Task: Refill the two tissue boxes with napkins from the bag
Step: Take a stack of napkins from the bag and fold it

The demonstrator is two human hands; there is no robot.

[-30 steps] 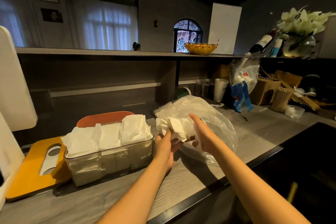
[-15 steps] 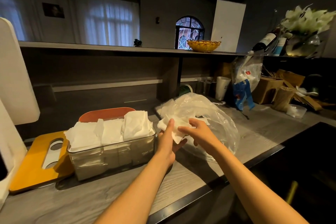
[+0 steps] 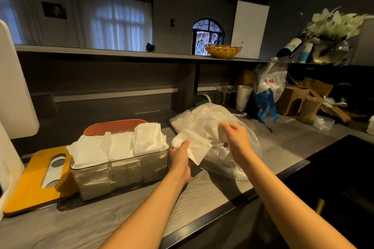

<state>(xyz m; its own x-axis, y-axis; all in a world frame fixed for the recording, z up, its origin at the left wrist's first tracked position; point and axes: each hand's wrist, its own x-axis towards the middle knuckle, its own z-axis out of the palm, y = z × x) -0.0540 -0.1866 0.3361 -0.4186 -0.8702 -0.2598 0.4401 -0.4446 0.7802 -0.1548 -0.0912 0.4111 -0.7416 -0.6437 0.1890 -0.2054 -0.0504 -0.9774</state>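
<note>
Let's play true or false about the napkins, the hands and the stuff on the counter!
1. The clear tissue box is full of white napkins. True.
2. The left hand holds a napkin. True.
3. The right hand lies flat on the counter. False: it is raised at the plastic bag, fingers curled on something white.
4. The yellow basket sits on the counter. False: it is on the upper shelf.
5. An orange lid lies left of the box. True.
</note>
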